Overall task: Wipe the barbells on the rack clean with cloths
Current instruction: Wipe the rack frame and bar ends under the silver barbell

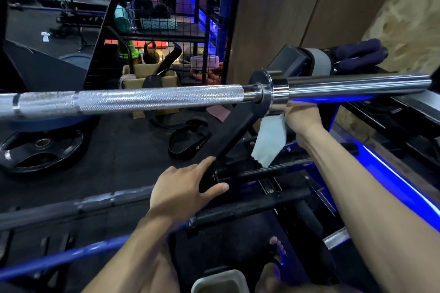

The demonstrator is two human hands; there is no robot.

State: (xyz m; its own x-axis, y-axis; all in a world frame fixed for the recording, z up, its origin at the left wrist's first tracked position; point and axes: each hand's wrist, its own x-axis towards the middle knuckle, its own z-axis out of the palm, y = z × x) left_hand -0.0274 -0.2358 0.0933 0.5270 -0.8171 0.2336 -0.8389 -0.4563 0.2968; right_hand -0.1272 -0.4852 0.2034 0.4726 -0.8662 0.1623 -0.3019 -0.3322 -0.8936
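Chrome barbell (147,98) lies level across the view, long axis running left to right, its smooth sleeve end pointing right toward the wood-panelled wall (285,7).

The right hand (301,118) reaches up under the sleeve just beside the collar, fingers curled around a pale cloth (270,141) that hangs down from its grip. The left hand (183,188) rests lower, fingers and thumb curled around the end of a dark barbell (71,207) lying on the black rack (238,133) below the chrome one. A blue bar (59,257) runs nearer the camera. A black weight plate (42,150) and a lifting belt (188,143) lie on the floor behind, with a wire-mesh shelf (166,19) beyond them.
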